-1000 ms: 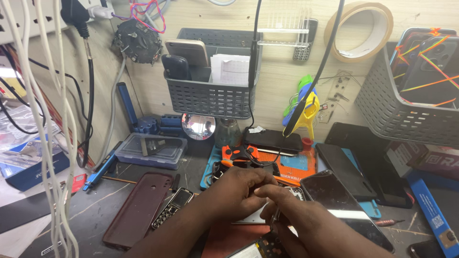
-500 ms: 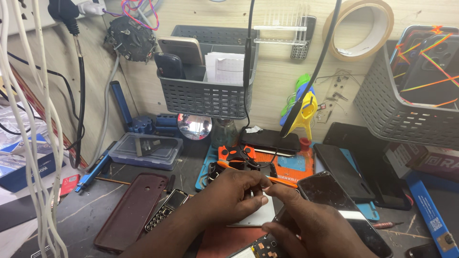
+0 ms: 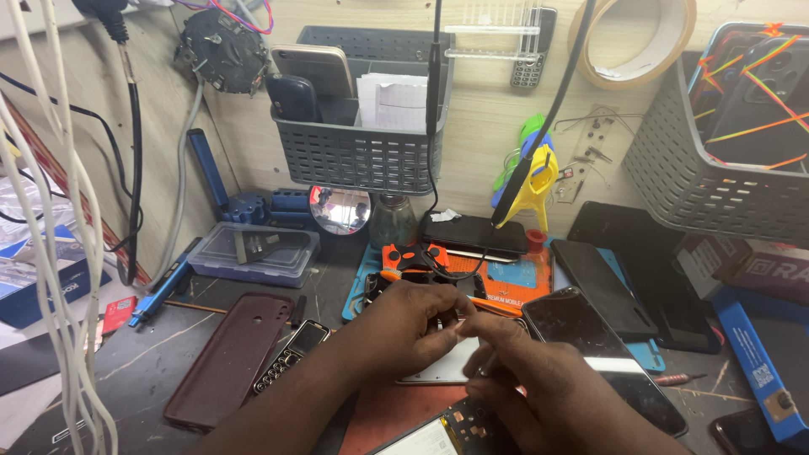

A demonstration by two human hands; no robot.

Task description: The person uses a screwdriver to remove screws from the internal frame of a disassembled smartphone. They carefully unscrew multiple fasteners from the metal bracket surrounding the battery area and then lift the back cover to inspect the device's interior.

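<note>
— What have the hands got right now?

— From my seat, the left hand [image 3: 413, 324] is curled over the top edge of a small white flat part [image 3: 447, 366] lying near the middle of the bench, fingertips pinching down on it, I'd judge to pin it in place. The right hand [image 3: 539, 379] is closed around a thin tool [image 3: 487, 364] whose tip meets that part; the tool is mostly hidden, so I can't say what kind it is.

— And around them?

— A black phone with a glossy screen [image 3: 602, 358] lies just right of the hands, tilted. A dark red phone case [image 3: 226, 358] and a small keypad phone [image 3: 291, 354] sit to the left. Farther back there's an orange repair mat [image 3: 506, 274], a grey wall basket [image 3: 358, 156] holding phones and paper, and a clear plastic box [image 3: 253, 253] on the far left. Everything seems kept within arm's reach.

— Anything changed since a second ago?

— The hands sit a little lower and closer together over the white part; the grip looks the same. Mostly my view has drifted, so the bench sits slightly differently in frame.
</note>
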